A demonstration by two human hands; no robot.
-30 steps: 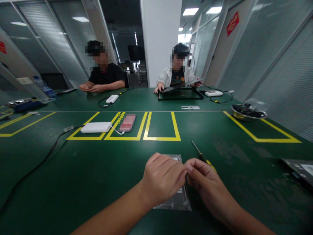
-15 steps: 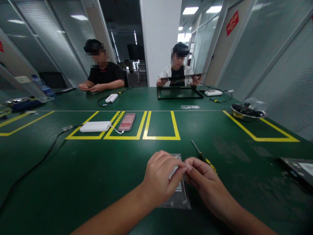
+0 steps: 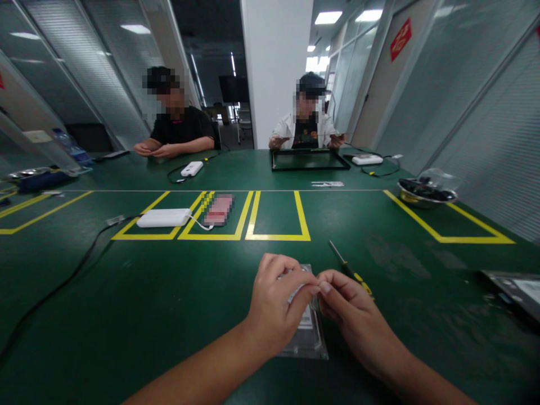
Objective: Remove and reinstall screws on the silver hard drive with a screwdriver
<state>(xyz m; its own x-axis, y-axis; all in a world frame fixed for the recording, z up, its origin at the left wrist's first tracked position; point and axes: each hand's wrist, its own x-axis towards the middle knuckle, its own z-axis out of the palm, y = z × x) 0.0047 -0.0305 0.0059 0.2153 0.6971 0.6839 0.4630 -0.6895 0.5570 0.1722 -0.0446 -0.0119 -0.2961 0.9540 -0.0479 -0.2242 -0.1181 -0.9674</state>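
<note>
Green table (image 3: 189, 287): spans the view, marked with yellow tape. Opposite side: a person in black (image 3: 181, 130), hands together, and a person in a light jacket (image 3: 286, 127), behind a black rectangular frame (image 3: 311, 167) lying flat. Metal bowl (image 3: 415, 199): at the right, filled with dark items.

Left hand (image 3: 273, 301): above the drive, thumb and forefinger pinched closed. Right hand (image 3: 353, 302): thumb and forefinger likewise pinched, tips meeting those of the left. Whether either grasps a small part cannot be determined.

Flat metal-cased drive (image 3: 311, 344): on the table, beneath and partly hidden by the left hand; label partly visible. White box (image 3: 163, 218): farther left, cabled. Screwdriver (image 3: 346, 268): on the table, just beyond the right hand, yellow-and-black handle toward it.
</note>
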